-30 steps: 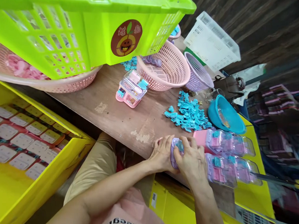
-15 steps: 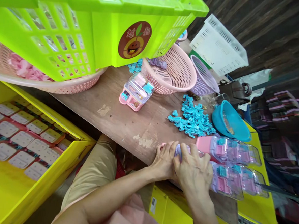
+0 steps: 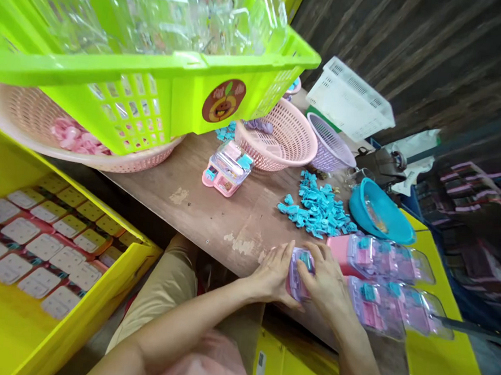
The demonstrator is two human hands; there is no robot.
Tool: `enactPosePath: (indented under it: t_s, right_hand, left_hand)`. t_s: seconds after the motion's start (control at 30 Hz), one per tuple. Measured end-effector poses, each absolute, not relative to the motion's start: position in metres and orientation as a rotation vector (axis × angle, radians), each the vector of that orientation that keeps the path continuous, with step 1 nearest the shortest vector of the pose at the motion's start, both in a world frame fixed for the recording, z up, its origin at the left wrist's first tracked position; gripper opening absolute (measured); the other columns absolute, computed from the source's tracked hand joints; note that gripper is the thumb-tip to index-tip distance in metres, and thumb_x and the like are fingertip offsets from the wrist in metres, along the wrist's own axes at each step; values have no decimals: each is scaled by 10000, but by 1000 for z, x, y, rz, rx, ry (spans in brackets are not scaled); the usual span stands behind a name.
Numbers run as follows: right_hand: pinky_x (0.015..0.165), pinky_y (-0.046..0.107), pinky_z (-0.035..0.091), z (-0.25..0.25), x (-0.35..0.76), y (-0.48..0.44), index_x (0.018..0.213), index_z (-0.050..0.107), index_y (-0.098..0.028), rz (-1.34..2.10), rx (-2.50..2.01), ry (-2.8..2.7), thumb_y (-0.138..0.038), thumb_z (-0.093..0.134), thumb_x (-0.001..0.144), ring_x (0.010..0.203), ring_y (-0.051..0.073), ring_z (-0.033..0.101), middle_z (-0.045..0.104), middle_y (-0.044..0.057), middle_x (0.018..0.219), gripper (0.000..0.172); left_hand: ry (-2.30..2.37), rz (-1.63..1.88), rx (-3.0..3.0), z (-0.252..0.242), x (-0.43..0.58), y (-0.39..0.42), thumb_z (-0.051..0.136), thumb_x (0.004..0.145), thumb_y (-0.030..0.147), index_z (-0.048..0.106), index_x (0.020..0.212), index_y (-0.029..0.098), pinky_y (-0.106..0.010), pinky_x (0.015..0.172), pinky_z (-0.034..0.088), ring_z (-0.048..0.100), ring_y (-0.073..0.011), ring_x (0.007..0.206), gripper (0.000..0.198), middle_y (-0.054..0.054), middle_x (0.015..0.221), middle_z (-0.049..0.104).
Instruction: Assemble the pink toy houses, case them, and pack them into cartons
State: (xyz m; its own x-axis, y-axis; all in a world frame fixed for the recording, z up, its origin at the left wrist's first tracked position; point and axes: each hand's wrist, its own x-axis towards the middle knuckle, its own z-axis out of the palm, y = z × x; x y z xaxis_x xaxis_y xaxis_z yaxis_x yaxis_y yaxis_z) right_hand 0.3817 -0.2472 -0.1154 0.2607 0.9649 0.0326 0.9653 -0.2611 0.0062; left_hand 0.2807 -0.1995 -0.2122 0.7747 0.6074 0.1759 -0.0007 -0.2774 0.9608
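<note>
The left hand (image 3: 273, 275) and right hand (image 3: 328, 283) hold one purple toy (image 3: 297, 285); one pink toy (image 3: 228, 170) and one blue bowl (image 3: 396, 226) sit apart.

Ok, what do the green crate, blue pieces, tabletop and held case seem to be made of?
Crate: plastic, glossy, by its bright sheen and moulded slots.
Blue pieces: likely hard plastic, satin or dull; small, evenly coloured, moulded-looking.
Tabletop: probably wood or board, matt, brown with pale worn patches.
Held case: apparently smooth plastic, by its rounded purple edge; partly covered.
</note>
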Motion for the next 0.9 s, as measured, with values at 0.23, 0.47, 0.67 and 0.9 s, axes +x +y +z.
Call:
enactPosePath:
  t_s: [0.23,0.47,0.67,0.9]
  right_hand:
    - [657,427,511,-161,440,-272,1220,476,-242,-236,-2534,-1711,-457,392,802,826,291,622,575,120,1007,478]
    - [858,585,413,-142,455,-232,1119,561,-208,-483,-2278,-1487,-423,408,786,1073,365,515,558,158,1150,424]
    - [925,420,447,-135,350,-211,1298,377,-198,502,-1952,-1309,-520,342,857,1109,231,531,517,126,1257,547]
    - [1024,454,340,-134,351,-203,1174,502,-156,587,-1947,-1450,-511,387,815,1172,250,469,532,138,1232,517]
  left_hand:
    - [719,1055,2276,-144,199,-54,604,695,172,202,1415,200,-475,1102,204,185,-282,1363,825,-139,1442,253]
    - [1137,485,2441,-107,176,8,661,664,317,503,1196,216,-510,977,345,423,-365,1185,565,-141,1280,428]
    - [1327,390,2360,-119,191,-103,675,667,452,508,1166,133,-483,827,437,502,-364,1010,615,-175,1095,513]
    - [652,590,1918,-177,198,-160,814,459,441,156,1405,157,-525,1050,263,208,-366,1329,1187,-207,1420,220]
